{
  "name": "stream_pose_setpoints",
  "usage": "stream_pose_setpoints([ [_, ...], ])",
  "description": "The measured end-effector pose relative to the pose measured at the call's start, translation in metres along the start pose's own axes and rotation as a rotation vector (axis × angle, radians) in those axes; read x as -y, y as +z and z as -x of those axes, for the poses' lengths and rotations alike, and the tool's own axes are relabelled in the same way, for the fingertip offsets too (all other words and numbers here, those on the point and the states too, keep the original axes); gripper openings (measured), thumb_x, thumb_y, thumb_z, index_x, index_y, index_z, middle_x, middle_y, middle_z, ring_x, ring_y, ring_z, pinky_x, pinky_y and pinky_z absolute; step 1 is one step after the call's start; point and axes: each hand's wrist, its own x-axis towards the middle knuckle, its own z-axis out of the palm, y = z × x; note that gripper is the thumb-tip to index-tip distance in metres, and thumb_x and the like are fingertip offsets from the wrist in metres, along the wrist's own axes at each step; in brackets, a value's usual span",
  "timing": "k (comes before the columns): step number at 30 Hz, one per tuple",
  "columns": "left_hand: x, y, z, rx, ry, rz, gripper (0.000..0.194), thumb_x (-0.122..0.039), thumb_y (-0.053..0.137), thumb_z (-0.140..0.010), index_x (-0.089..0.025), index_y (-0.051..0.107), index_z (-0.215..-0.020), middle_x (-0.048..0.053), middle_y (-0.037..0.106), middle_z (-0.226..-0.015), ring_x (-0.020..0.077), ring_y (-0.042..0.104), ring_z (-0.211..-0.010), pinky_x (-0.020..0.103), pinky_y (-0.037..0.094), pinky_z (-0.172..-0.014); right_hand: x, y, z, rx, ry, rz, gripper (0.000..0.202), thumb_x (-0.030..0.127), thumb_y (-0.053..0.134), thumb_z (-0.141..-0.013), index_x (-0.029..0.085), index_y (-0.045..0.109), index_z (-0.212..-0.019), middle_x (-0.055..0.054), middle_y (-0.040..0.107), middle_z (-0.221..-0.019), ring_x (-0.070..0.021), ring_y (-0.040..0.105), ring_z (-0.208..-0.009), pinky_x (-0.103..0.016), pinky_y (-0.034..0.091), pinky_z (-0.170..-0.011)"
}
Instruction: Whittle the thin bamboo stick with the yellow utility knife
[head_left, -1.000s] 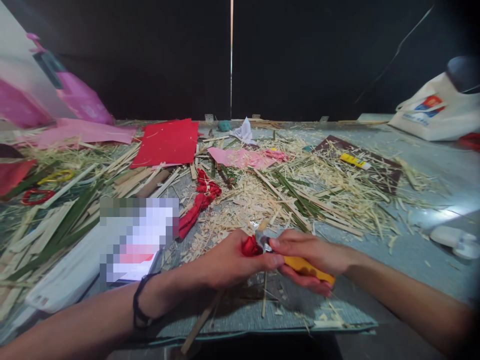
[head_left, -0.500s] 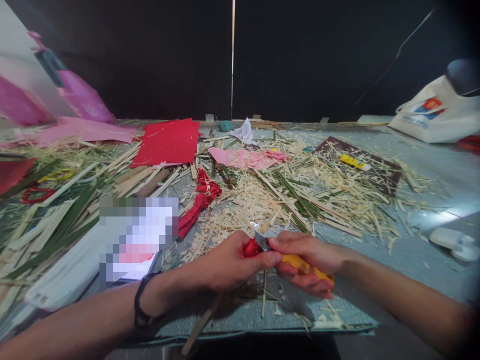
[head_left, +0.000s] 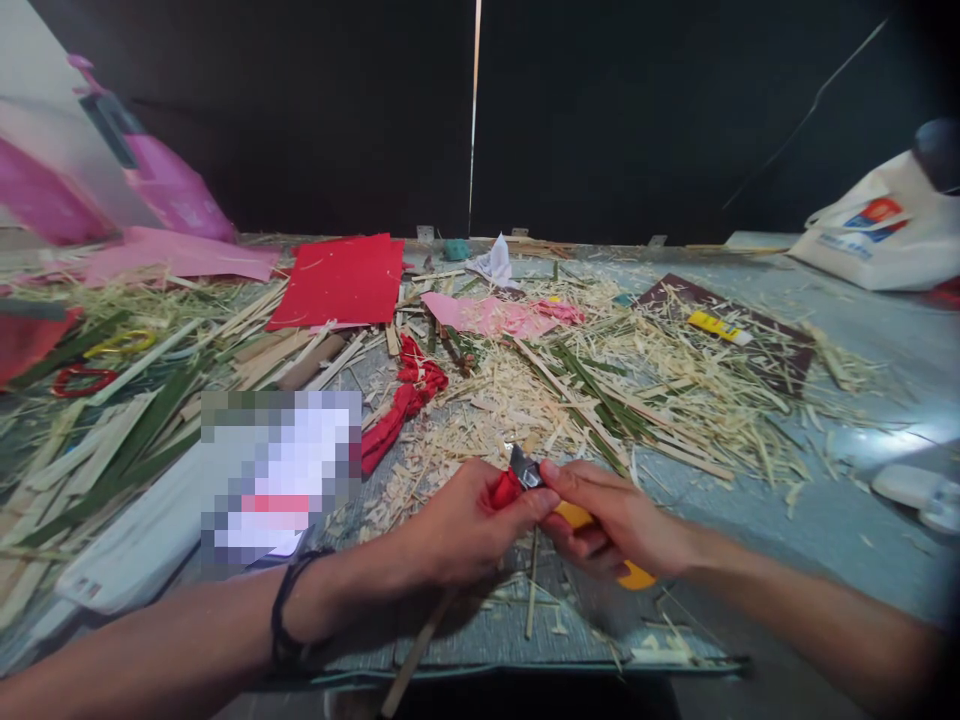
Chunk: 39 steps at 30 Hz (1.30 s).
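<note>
My left hand (head_left: 480, 525) is closed around a thin bamboo strip (head_left: 416, 650), whose lower end slants out below the palm toward the board's front edge. Some red material (head_left: 505, 490) shows between the thumb and forefinger; whether it wraps the strip or a finger I cannot tell. My right hand (head_left: 611, 515) grips a yellow utility knife (head_left: 636, 576). Its metal blade end (head_left: 525, 467) lies against the red material, close by the left thumb. The strip's far end is mostly hidden behind the blade.
Bamboo shavings (head_left: 495, 410) cover the board (head_left: 360, 650) and floor. Red paper (head_left: 341, 282), a twisted red strip (head_left: 397, 410), scissors (head_left: 84, 380) and a glue tube (head_left: 718, 327) lie around. A blurred-out phone (head_left: 289, 480) is at left, a white bag (head_left: 885, 225) at right.
The blade has turned more steeply and dipped closer to the red material. My right hand has rolled slightly around the knife's handle. The whole view has shifted a little.
</note>
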Motion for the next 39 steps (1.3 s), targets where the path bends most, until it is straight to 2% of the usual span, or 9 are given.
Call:
stream_pose_setpoints([
  [5,-0.004,-0.005,0.000,0.084,0.030,0.047,0.037,-0.042,0.061,-0.092,-0.018,0.054,-0.064,-0.008,0.040,-0.054,0.0077,0.031,-0.053,0.022,0.028,-0.051,0.002,-0.005,-0.001,0.078,0.021,0.017,0.059,0.072,0.047,-0.094,0.019,0.045,-0.068,0.010,0.027,-0.047,-0.0047,0.016,-0.037,-0.014,0.017,-0.030],
  [8,-0.005,-0.008,0.002,0.136,0.015,0.045,0.042,-0.046,0.069,-0.088,-0.018,0.051,-0.063,-0.009,0.036,-0.054,0.0067,0.027,-0.051,0.022,0.025,-0.049,0.003,-0.008,0.000,0.131,0.049,0.021,0.060,0.073,0.047,-0.094,0.020,0.044,-0.066,0.011,0.025,-0.044,-0.0049,0.018,-0.034,-0.014,0.019,-0.029],
  [13,-0.005,-0.010,0.003,0.149,-0.024,0.019,0.052,-0.052,0.071,-0.085,-0.019,0.041,-0.059,-0.010,0.029,-0.052,0.0061,0.023,-0.049,0.023,0.016,-0.045,0.006,-0.010,0.001,0.188,0.108,0.022,0.060,0.072,0.045,-0.095,0.019,0.045,-0.067,0.010,0.029,-0.045,-0.0041,0.018,-0.032,-0.014,0.020,-0.027],
  [19,-0.002,-0.007,0.003,0.126,0.001,0.075,0.046,-0.050,0.064,-0.090,-0.018,0.049,-0.061,-0.010,0.035,-0.051,0.0058,0.025,-0.047,0.022,0.018,-0.044,0.007,-0.010,-0.001,0.207,0.143,-0.015,0.061,0.076,0.046,-0.092,0.020,0.043,-0.067,0.012,0.026,-0.043,-0.0047,0.019,-0.029,-0.015,0.024,-0.026],
  [25,0.002,0.000,0.004,0.005,-0.022,0.104,0.049,-0.056,0.063,-0.087,-0.020,0.046,-0.059,-0.010,0.036,-0.045,0.0053,0.024,-0.041,0.023,0.016,-0.041,0.002,0.004,0.001,0.037,0.048,-0.027,0.060,0.075,0.046,-0.093,0.020,0.044,-0.068,0.010,0.026,-0.046,-0.0046,0.016,-0.035,-0.015,0.017,-0.031],
  [32,0.004,0.001,0.002,-0.049,0.018,0.016,0.046,-0.051,0.062,-0.088,-0.019,0.046,-0.058,-0.009,0.038,-0.050,0.0063,0.027,-0.047,0.022,0.020,-0.044,0.000,0.023,0.004,-0.201,-0.040,0.006,0.065,0.080,0.053,-0.086,0.019,0.045,-0.067,0.010,0.026,-0.050,-0.0042,0.016,-0.041,-0.015,0.014,-0.036],
  [34,0.004,-0.002,0.000,-0.028,0.011,-0.008,0.047,-0.051,0.061,-0.088,-0.019,0.046,-0.057,-0.009,0.036,-0.049,0.0064,0.027,-0.046,0.023,0.020,-0.044,0.001,0.022,0.003,-0.217,-0.035,-0.002,0.064,0.079,0.054,-0.086,0.019,0.045,-0.067,0.010,0.025,-0.049,-0.0039,0.014,-0.041,-0.015,0.013,-0.036],
  [36,0.003,-0.004,-0.001,0.009,0.006,0.003,0.048,-0.052,0.060,-0.089,-0.019,0.047,-0.057,-0.009,0.036,-0.047,0.0064,0.026,-0.045,0.024,0.019,-0.043,0.002,0.016,0.001,-0.157,0.000,-0.020,0.064,0.079,0.050,-0.088,0.019,0.045,-0.067,0.011,0.023,-0.048,-0.0041,0.013,-0.040,-0.015,0.013,-0.035],
  [39,0.001,-0.007,0.000,0.072,0.017,0.052,0.043,-0.048,0.061,-0.088,-0.019,0.047,-0.059,-0.009,0.035,-0.049,0.0062,0.025,-0.045,0.024,0.018,-0.044,0.005,0.005,0.000,0.021,0.053,-0.030,0.060,0.074,0.049,-0.092,0.020,0.044,-0.067,0.011,0.022,-0.046,-0.0047,0.013,-0.037,-0.016,0.014,-0.033],
])
